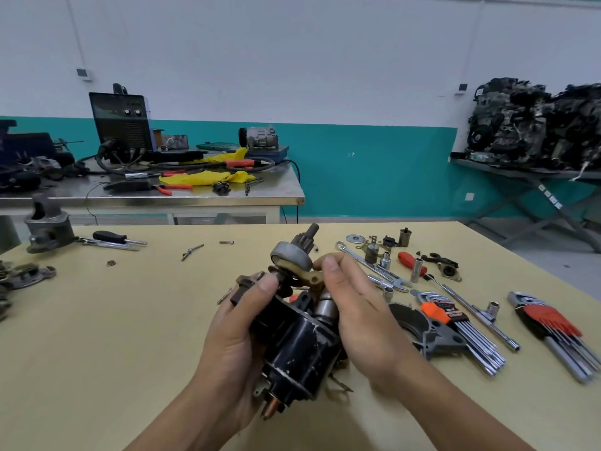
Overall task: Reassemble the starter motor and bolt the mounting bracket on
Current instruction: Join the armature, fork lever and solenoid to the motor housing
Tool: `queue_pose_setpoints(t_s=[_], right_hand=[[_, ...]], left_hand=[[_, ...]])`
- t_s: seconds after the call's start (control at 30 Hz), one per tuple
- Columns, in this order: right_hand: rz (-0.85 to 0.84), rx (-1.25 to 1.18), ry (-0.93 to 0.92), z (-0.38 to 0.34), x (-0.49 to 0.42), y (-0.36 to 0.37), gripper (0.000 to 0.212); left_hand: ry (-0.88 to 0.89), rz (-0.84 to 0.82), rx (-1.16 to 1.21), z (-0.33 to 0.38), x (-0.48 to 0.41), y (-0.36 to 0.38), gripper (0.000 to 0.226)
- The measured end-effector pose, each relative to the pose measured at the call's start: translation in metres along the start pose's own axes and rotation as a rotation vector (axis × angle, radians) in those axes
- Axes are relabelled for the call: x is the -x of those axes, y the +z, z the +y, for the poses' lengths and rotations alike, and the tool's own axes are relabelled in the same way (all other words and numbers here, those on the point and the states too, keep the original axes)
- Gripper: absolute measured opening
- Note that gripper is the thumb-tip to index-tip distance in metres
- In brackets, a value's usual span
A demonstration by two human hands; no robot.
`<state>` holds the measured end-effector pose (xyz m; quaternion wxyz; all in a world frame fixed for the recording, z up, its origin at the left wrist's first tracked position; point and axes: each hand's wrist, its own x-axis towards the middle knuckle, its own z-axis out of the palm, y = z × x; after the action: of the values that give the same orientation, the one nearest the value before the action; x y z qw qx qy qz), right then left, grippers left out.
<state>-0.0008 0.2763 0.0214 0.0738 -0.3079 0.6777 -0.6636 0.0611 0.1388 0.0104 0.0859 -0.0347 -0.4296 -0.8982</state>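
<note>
left hand (240, 327) and right hand (357, 307) are curled round the starter motor (292, 346), held over the yellow table (130, 320). it is judged heavy and hard; its fat black body is best gripped, not the lever (312, 278).
</note>
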Motion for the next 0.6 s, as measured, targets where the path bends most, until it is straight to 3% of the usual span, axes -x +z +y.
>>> queue_pose_setpoints(t_s=[0.13, 0.27, 0.43, 0.6], right_hand=[[-0.087, 0.065, -0.138, -0.008, 0.003, 0.001, 0.044], [-0.125, -0.012, -0.249, -0.008, 0.008, 0.005, 0.047], [-0.097, 0.022, -0.240, -0.002, 0.005, 0.007, 0.043], [-0.020, -0.037, -0.287, 0.005, 0.003, 0.009, 0.018]], left_hand=[[-0.053, -0.102, 0.137, 0.005, 0.001, 0.000, 0.077], [-0.070, -0.254, 0.197, 0.005, 0.005, -0.001, 0.060], [-0.071, -0.228, 0.153, 0.006, 0.003, 0.000, 0.065], [-0.077, -0.171, 0.140, 0.009, 0.004, 0.000, 0.078]])
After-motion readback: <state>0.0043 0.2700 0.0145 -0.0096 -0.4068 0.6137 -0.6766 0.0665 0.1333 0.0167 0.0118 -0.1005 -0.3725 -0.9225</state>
